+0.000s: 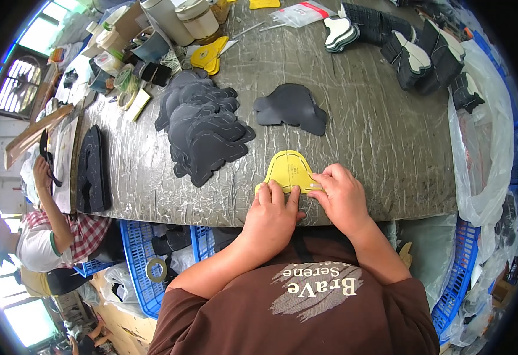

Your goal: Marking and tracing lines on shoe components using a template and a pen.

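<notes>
A yellow, dome-shaped template (288,168) with slotted lines along its edge lies flat near the table's front edge. My left hand (272,216) presses on its lower left part, fingers stretched out over it. At its lower right corner, my right hand (340,198) is closed in a pinch. Something small and pale shows at those fingertips, too small to name. Beyond the template lies a dark grey, curved cut piece (291,109). To the left spreads an overlapping pile of similar dark pieces (208,133) with pale dashed marks. Whether a dark piece lies under the template is hidden.
Bundled black pieces with white tops (410,56) stand at the far right. Pots and containers (152,44) crowd the far left, near more yellow templates (208,54). Blue crates (140,260) sit below the table edge. A co-worker (52,234) works at the left.
</notes>
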`<state>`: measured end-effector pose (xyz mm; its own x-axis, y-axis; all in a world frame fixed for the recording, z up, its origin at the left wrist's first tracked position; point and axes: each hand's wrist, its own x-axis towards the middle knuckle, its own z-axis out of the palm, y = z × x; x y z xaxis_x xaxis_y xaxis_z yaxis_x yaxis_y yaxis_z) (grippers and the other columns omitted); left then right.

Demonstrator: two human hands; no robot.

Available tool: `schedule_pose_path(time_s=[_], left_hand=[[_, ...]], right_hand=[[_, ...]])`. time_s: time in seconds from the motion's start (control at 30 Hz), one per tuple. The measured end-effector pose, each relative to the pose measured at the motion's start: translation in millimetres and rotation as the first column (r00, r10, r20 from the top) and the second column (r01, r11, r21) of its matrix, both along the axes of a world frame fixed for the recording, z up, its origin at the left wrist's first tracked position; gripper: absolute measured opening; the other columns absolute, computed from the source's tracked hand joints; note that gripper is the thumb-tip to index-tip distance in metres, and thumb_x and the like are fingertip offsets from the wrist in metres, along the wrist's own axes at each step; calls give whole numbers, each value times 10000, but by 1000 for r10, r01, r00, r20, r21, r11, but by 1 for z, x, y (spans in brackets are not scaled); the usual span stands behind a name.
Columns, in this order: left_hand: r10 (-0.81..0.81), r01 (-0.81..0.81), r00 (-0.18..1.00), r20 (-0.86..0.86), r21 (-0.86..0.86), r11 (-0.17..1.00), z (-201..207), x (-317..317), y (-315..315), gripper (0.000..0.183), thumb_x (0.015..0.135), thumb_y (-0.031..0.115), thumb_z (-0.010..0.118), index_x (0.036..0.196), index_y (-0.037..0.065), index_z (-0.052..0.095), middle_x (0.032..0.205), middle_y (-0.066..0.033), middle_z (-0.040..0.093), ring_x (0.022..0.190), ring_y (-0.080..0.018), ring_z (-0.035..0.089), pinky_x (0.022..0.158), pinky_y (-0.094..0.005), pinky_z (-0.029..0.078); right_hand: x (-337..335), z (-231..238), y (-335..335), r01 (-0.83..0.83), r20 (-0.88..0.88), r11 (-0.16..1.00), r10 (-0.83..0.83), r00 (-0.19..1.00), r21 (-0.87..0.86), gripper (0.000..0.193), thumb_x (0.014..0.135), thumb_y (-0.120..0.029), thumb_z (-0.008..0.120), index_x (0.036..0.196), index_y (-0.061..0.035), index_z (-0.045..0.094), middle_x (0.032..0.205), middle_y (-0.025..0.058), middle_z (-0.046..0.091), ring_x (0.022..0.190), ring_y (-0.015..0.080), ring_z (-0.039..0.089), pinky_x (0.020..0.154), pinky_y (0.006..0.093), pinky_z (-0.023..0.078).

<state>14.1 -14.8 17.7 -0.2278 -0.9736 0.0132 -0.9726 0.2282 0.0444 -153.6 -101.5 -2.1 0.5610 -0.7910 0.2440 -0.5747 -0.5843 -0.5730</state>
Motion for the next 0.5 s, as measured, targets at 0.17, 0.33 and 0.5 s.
schedule_pose_path(time_s=[0.17,0.33,0.5], left_hand=[[26,-26,1000,14,31,999,2,-5,-1,648,791,497,660,1253,46,605,1115,-261,531,1073,-382,536,777,-394,552],[15,-15,1000,3,62,998,3,-4,-1,680,789,522,649,1249,24,603,1155,-317,550,1093,-408,544,794,-384,551],[-41,41,999,24,7,999,0,-6,-2,721,806,549,621,1182,-66,602,1151,-383,545,1036,-416,578,792,-390,554]], right_hand=[[1,3,-16,-48,134,998,42,990,43,171,776,-110,729,889,-24,635,902,85,557,847,282,583,711,393,486],[27,31,-29,-1,237,945,83,968,-328,129,853,-98,652,855,1,570,890,126,556,784,311,572,678,387,466],[50,25,-27,-215,427,923,63,902,318,115,881,-79,611,863,13,546,839,183,590,697,365,582,638,391,481]])
